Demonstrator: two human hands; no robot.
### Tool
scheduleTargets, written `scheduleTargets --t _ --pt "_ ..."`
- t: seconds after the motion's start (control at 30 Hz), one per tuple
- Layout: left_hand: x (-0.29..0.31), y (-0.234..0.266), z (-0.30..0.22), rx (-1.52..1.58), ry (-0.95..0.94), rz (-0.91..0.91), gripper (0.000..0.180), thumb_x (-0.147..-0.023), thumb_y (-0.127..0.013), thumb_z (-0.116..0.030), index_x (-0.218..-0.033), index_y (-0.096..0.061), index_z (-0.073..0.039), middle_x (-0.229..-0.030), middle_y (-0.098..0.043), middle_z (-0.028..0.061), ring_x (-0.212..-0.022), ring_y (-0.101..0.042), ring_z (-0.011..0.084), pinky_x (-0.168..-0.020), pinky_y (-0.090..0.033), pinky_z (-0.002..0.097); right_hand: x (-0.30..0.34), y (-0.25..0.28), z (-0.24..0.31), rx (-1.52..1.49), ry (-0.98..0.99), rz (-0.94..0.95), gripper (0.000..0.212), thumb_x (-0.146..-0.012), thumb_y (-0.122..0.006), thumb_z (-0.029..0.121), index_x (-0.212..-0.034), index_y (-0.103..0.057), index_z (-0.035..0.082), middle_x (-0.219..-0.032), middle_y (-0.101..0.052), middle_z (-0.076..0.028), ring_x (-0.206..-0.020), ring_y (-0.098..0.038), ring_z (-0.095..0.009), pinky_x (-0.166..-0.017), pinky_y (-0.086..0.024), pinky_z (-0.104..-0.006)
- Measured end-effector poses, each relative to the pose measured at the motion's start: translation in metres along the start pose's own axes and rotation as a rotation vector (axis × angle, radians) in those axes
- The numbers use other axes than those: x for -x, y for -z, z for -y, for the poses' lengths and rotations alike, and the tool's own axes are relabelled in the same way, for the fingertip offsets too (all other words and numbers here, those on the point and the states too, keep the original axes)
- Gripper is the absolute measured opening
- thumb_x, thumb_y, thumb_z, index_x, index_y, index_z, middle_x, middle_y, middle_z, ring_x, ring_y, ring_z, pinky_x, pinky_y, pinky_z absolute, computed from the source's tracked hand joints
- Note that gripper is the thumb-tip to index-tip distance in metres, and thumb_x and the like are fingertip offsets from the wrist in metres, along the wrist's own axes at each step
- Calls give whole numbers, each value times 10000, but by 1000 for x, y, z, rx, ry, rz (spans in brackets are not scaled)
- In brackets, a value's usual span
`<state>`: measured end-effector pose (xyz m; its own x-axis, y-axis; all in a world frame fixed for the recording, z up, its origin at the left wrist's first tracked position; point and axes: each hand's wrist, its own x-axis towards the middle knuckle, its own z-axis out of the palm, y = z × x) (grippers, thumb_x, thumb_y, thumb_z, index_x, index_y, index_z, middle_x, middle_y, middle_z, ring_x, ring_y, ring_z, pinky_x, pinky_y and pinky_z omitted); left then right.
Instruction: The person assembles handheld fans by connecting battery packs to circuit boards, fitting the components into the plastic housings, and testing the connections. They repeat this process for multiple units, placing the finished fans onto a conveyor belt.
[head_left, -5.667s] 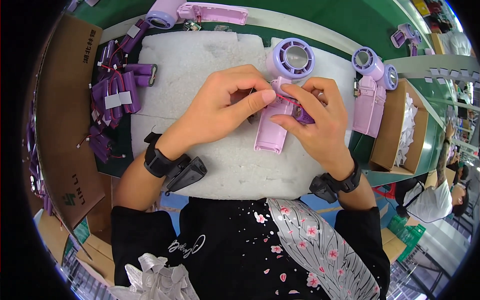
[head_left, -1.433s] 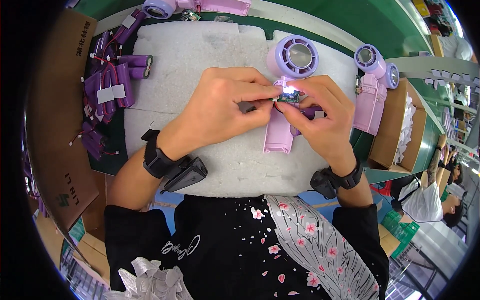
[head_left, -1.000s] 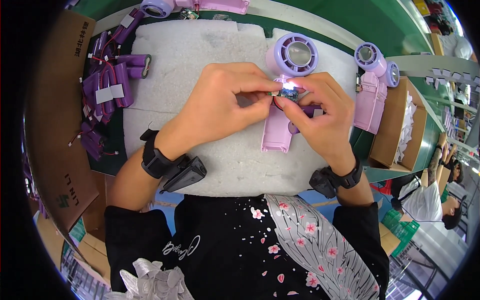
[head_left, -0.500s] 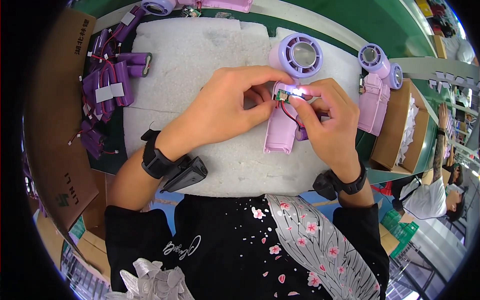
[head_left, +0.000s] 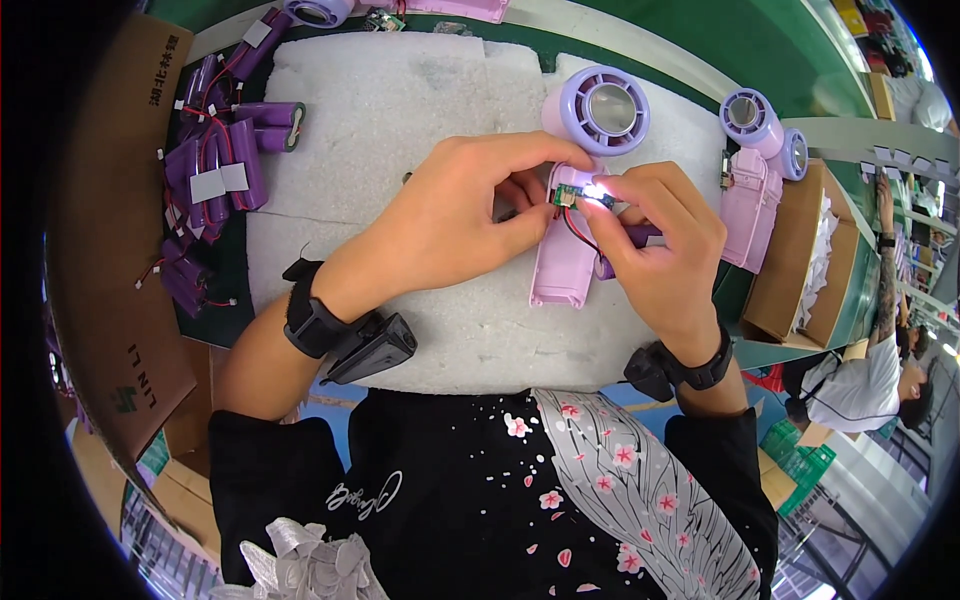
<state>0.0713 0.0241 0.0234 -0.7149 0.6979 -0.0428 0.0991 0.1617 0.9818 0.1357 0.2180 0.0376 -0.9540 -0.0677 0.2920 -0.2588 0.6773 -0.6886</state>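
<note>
A pink handle shell (head_left: 560,275) of a handheld fan lies on the white foam sheet, its round lilac fan head (head_left: 605,110) at the far end. My left hand (head_left: 450,210) grips the shell's upper part between thumb and fingers. Thumb and forefinger of my right hand (head_left: 665,250) pinch a small green circuit board (head_left: 566,196), where a bright white light glows. Red and black wires (head_left: 580,232) run from the board toward a purple battery (head_left: 604,268), partly hidden under my right hand.
Purple battery packs (head_left: 215,165) with wires and white connectors pile up at left beside a tall cardboard box (head_left: 110,250). More fan heads (head_left: 745,115) and a pink shell (head_left: 750,210) lie at right, next to an open carton (head_left: 790,250). Another person (head_left: 860,385) sits far right.
My right hand has shifted slightly right, its fingers opening a little from the light. More of the purple battery shows beneath it. My left hand has hardly moved.
</note>
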Motion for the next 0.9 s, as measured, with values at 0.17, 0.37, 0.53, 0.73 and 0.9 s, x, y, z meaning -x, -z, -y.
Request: scheduleTargets --t 0.17,0.37,0.53,0.73,0.9 --pt "0 0 -2 4 7 1 420 -780 -590 70 -1191 -608 -16 -996 -662 72 -831 -629 129 -751 -533 267 0 -1 0 -11 -14 -12 198 -712 -776 44 -892 -699 72 -818 -617 -49 -608 -617 -177 -508 -495 -275" --pt "0 0 -1 17 -18 -5 424 -780 -588 69 -1196 -602 -14 -995 -661 71 -829 -629 130 -752 -532 268 -1 0 2 7 -26 -13 201 -714 -780 52 -898 -703 72 -820 -619 -49 -608 -618 -177 -507 -494 -276" --pt "0 0 -1 26 -9 3 417 -792 -580 60 -1202 -596 -12 -996 -660 71 -824 -627 131 -756 -531 269 -1 0 2 32 -7 -12 202 -719 -781 57 -906 -707 72 -822 -619 -49 -602 -615 -176 -505 -491 -276" --pt "-2 -4 0 37 16 -39 352 -834 -566 52 -1174 -624 -18 -1040 -677 106 -861 -655 165 -762 -532 277 -2 0 1 22 -13 -3 176 -735 -775 61 -893 -698 61 -820 -618 -53 -559 -592 -158 -500 -473 -260" --pt "-2 -2 1 -212 -176 -41 308 -832 -571 55 -1104 -682 -36 -1061 -680 153 -885 -682 247 -767 -533 292 -8 7 3 6 -165 75 194 -750 -784 38 -898 -663 5 -799 -628 -52 -558 -558 -52 -489 -421 -213"
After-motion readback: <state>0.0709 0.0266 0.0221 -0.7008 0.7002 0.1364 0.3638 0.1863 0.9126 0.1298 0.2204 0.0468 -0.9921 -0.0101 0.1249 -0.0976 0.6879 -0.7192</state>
